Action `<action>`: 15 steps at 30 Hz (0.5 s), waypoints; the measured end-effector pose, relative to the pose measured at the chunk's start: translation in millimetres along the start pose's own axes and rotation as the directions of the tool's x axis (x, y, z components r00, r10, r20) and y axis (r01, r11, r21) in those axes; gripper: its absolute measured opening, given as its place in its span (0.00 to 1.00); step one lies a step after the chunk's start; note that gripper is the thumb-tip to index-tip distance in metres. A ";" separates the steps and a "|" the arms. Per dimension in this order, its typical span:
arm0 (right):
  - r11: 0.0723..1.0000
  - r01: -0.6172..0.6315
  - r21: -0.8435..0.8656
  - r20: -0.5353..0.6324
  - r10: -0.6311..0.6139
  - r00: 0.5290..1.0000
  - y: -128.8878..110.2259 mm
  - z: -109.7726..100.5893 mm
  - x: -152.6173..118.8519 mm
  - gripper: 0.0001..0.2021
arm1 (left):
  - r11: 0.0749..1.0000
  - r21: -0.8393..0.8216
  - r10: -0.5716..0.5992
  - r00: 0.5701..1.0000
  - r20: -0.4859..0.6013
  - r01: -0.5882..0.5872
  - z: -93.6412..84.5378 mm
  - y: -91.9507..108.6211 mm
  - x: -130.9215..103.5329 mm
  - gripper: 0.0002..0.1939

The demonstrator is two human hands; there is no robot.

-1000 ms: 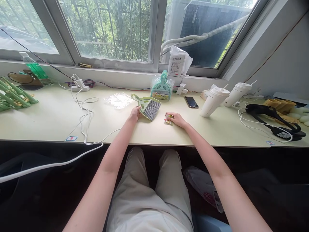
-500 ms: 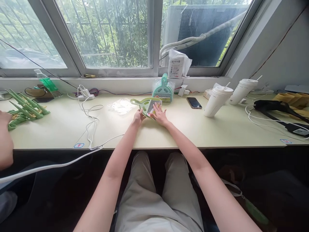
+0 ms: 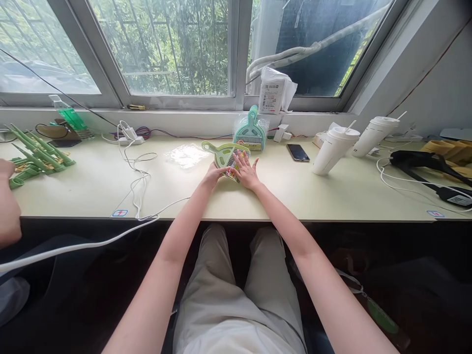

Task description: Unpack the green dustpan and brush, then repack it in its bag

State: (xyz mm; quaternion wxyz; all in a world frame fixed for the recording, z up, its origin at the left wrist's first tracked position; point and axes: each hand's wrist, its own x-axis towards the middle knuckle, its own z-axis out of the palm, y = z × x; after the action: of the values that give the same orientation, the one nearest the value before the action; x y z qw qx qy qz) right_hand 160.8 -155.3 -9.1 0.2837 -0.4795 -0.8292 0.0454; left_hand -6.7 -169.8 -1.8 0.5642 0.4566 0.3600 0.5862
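Note:
A light green mini dustpan with a grey brush (image 3: 223, 154) lies on the pale desk (image 3: 295, 191) in front of me. My left hand (image 3: 213, 174) grips its near edge. My right hand (image 3: 248, 171) lies flat with spread fingers on the brush bristles, pressing a small colourful label card (image 3: 233, 173) against them. A second teal dustpan set (image 3: 251, 132) in clear wrap stands behind, against the window sill.
A clear plastic bag (image 3: 186, 155) lies left of the dustpan. White cables (image 3: 134, 172) and a charger trail over the left desk. A phone (image 3: 298, 152), two lidded white cups (image 3: 334, 149) and a black device (image 3: 424, 162) sit right. Another person's arm (image 3: 8, 211) shows far left.
My right hand carried the small card from the desk onto the brush and now presses it flat. My left hand stayed on the dustpan. The view swung slightly.

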 end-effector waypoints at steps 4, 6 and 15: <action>0.991 -0.069 0.112 -0.058 0.075 0.995 3.0 -2.1 1.5 0.30 | 1.000 -0.018 0.010 1.000 -0.006 -0.010 -0.8 0.4 2.2 0.33; 0.963 -0.154 0.219 -0.155 0.191 0.969 5.1 -4.6 3.3 0.31 | 0.999 -0.031 0.016 1.000 -0.010 -0.016 -1.8 0.4 4.4 0.32; 0.203 -0.355 0.913 0.217 0.496 0.841 10.3 -8.9 4.8 0.19 | 1.000 -0.015 0.020 1.000 -0.015 -0.020 2.0 4.2 0.1 0.35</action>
State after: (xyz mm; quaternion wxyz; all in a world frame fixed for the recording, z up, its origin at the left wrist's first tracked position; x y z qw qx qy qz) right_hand 171.5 -147.6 -3.1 0.5307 -0.4404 -0.4656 0.5546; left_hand -6.2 -170.3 2.9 0.5590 0.4517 0.3550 0.5979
